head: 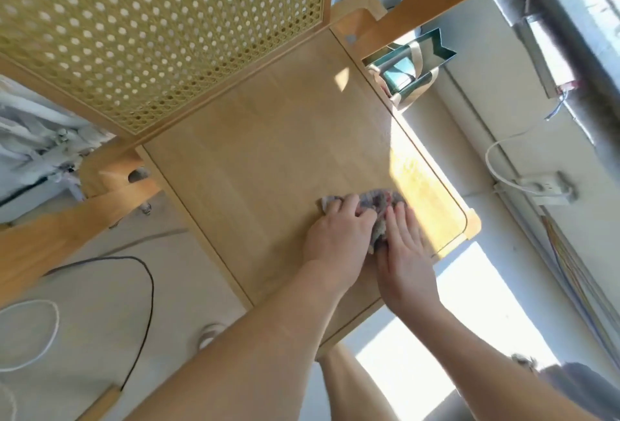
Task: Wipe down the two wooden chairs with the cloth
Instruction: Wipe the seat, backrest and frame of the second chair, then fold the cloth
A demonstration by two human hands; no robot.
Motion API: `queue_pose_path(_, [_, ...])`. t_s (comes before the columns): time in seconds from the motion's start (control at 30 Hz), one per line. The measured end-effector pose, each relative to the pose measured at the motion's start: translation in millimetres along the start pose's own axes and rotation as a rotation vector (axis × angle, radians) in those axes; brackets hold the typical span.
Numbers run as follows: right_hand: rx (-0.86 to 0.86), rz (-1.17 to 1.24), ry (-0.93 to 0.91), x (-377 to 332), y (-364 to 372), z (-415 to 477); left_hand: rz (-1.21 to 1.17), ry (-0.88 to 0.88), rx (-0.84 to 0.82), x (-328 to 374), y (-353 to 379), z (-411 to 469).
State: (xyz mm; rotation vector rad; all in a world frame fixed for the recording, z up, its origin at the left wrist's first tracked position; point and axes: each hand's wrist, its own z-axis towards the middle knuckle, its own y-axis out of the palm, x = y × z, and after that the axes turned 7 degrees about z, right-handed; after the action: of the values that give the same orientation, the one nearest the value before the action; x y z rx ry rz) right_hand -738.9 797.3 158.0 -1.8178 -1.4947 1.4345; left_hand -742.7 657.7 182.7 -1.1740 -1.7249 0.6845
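Observation:
A light wooden chair fills the view, with a flat seat (268, 158) and a woven cane back (151, 27). A crumpled, multicoloured cloth (380, 200) lies on the seat near its front right corner. My left hand (339, 229) grips the cloth's left part with curled fingers. My right hand (404, 246) presses flat on the cloth's right side, fingers straight. Sunlight falls on the seat's right edge. A second chair is not clearly in view.
A green paper bag with beige handles (412, 68) stands on the floor beside the chair. A white power strip (543, 187) and cables lie by the wall on the right. A black cable (147, 286) and a white cord (50, 330) run over the floor at left.

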Motion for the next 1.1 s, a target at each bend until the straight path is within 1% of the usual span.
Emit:
queue_pose_path(0.1, [-0.204,-0.034,0.006,-30,27,-58,0.0,-0.159,-0.134,-23,6,-59])
queue_pose_path(0.2, [-0.353,-0.022,-0.047,-61,52,-96,0.001,-0.36,-0.232,-49,7,-109])
queue_pose_path(0.23, [-0.411,0.032,-0.056,-70,58,-103,0.01,-0.416,-0.282,-57,6,-122])
queue_pose_path(0.27, [-0.445,0.146,-0.034,-77,61,-107,0.01,-0.456,-0.333,-63,5,-133])
queue_pose_path(0.3, [-0.452,0.302,0.041,-89,58,-110,-0.008,-0.489,-0.36,-69,1,-145])
queue_pose_path(0.37, [-0.422,0.628,0.283,-113,41,-109,-0.115,-0.531,-0.329,-77,-11,-163])
queue_pose_path(0.43, [-0.337,0.818,0.469,-130,19,-104,-0.266,-0.539,-0.231,-78,-28,-175])
queue_pose_path(0.5, [-0.213,0.979,0.552,-145,-4,-102,-0.437,-0.529,-0.151,-72,-47,-182])
queue_pose_path(0.6, [-0.102,1.178,0.573,-170,-40,-103,-0.682,-0.488,-0.047,-50,-84,-191])
queue_pose_path(0.67, [-0.102,1.304,0.542,-185,-69,-108,-0.84,-0.448,0.011,-37,-116,-202])
queue_pose_path(0.7, [-0.13,1.368,0.504,-191,-85,-110,-0.947,-0.418,0.022,-33,-132,-208])
queue_pose_path(0.77, [-0.272,1.51,0.372,-200,-118,-117,-1.219,-0.324,-0.032,-29,-165,-225])
queue_pose_path(0.8, [-0.376,1.573,0.271,-205,-135,-121,-1.319,-0.261,-0.079,-29,-180,-234])
queue_pose_path(0.83, [-0.475,1.614,0.157,-211,-150,-125,-1.366,-0.189,-0.122,-31,-194,-242])
queue_pose_path(0.9, [-0.635,1.646,-0.041,-229,-176,-136,-1.345,-0.07,-0.17,-35,-222,-264])
queue_pose_path(0.97, [-0.687,1.641,-0.119,-247,-195,-148,-1.272,-0.034,-0.131,-38,-246,-284])
queue_pose_path(1.03, [-0.619,1.57,-0.082,-266,-211,-159,-1.217,-0.085,-0.051,-38,-266,-306])
queue_pose_path(1.1, [-0.471,1.413,-0.032,-287,-226,-172,-1.158,-0.141,-0.018,-39,-280,-326])
